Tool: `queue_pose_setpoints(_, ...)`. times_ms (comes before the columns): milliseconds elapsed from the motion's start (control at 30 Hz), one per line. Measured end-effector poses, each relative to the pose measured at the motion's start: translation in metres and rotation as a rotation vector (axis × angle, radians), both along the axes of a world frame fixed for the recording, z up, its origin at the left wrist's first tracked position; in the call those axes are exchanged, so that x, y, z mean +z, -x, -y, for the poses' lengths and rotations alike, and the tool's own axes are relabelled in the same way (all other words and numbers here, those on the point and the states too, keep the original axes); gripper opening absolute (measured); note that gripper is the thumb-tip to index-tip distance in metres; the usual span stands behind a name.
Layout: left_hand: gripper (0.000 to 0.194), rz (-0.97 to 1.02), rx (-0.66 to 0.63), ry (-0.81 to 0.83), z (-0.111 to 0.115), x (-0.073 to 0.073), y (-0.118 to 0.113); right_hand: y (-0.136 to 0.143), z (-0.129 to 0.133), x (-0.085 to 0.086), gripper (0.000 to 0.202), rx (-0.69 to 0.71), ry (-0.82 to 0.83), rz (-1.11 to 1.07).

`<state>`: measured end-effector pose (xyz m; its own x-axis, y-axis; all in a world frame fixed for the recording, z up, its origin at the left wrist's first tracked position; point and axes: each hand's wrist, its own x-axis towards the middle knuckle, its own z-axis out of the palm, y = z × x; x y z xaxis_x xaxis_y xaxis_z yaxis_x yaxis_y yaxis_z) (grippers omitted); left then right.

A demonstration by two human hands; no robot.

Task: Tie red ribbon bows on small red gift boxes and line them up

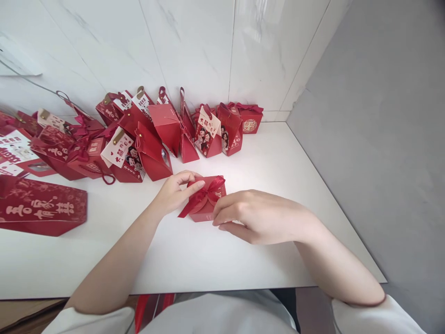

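Steadying one small red box (200,215) on the white table (274,167) is the left hand (175,191), its thumb over the far left corner and its fingers curled behind, loosely closed on it. One red ribbon bow (207,192) crosses the box's top. The right hand (255,215) bends over the near right corner, thumb and fingertips close together; whether they pinch anything cannot be told. That makes two hands at one box, near the middle of the table. Behind stand well over ten more red boxes (153,157), overlapping too much for an exact count. Two cream flaps (118,147) with red lettering show among them. One long red box (45,206) lies well apart at the left, bearing pale characters.
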<state>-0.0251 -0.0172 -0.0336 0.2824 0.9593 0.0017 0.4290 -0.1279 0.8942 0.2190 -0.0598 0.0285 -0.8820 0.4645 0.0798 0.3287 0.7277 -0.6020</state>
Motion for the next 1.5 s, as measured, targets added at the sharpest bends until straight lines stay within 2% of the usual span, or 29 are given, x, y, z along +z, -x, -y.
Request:
queue_pose_setpoints(133, 0.042, -0.033, -0.015, -0.026, 0.002, 0.001, -0.003, 0.010, 0.000, -0.005, 0.019, -0.027, -0.156, -0.057)
queue_pose_setpoints(200, 0.042, -0.016, -0.022, -0.015, 0.004, 0.000, -0.005, 0.013, -0.002, -0.006, 0.023, -0.066, -0.216, -0.009)
queue_pose_setpoints(267, 0.042, 0.014, -0.018, 0.004, 0.005, -0.003, -0.007, 0.014, -0.003, -0.004, 0.027, -0.175, -0.211, 0.088)
queue_pose_setpoints(400, 0.040, 0.034, 0.022, 0.046, 0.009, -0.009, -0.010, 0.011, -0.008, -0.002, 0.030, -0.489, -0.119, 0.240)
queue_pose_setpoints(467, 0.043, 0.053, 0.028, 0.059, 0.009, -0.012, -0.011, 0.010, -0.011, -0.004, 0.033, -0.531, -0.084, 0.325)
queue_pose_setpoints(600, 0.055, 0.084, 0.020, 0.128, 0.008, -0.012, -0.009, 0.008, -0.018, -0.010, 0.032, -0.471, 0.074, 0.466)
queue_pose_setpoints(667, 0.060, 0.114, 0.025, 0.204, 0.008, -0.010, -0.008, 0.006, -0.022, -0.011, 0.033, -0.424, 0.207, 0.449)
queue_pose_setpoints(733, 0.067, 0.163, 0.024, 0.295, 0.009, -0.007, -0.009, 0.003, -0.026, -0.011, 0.031, -0.446, 0.279, 0.402)
queue_pose_setpoints(833, 0.079, 0.211, 0.033, 0.412, 0.009, -0.002, -0.010, 0.000, -0.030, -0.012, 0.035, -0.564, 0.232, 0.377)
queue_pose_setpoints(867, 0.081, 0.215, 0.042, 0.435, 0.009, -0.001, -0.010, -0.001, -0.031, -0.013, 0.035, -0.561, 0.226, 0.383)
queue_pose_setpoints(1033, 0.082, 0.237, 0.038, 0.478, 0.009, -0.002, -0.010, -0.003, -0.036, -0.015, 0.031, -0.309, 0.371, 0.265)
queue_pose_setpoints(1167, 0.080, 0.214, 0.008, 0.462, 0.008, -0.001, -0.009, -0.005, -0.038, -0.015, 0.029, -0.264, 0.377, 0.201)
queue_pose_setpoints(1400, 0.078, 0.179, 0.011, 0.472, 0.008, 0.001, -0.010, -0.009, -0.037, -0.013, 0.025, -0.182, 0.345, 0.234)
queue_pose_setpoints(1500, 0.075, 0.146, -0.007, 0.449, 0.008, 0.000, -0.009, -0.011, -0.036, -0.011, 0.027, -0.188, 0.330, 0.267)
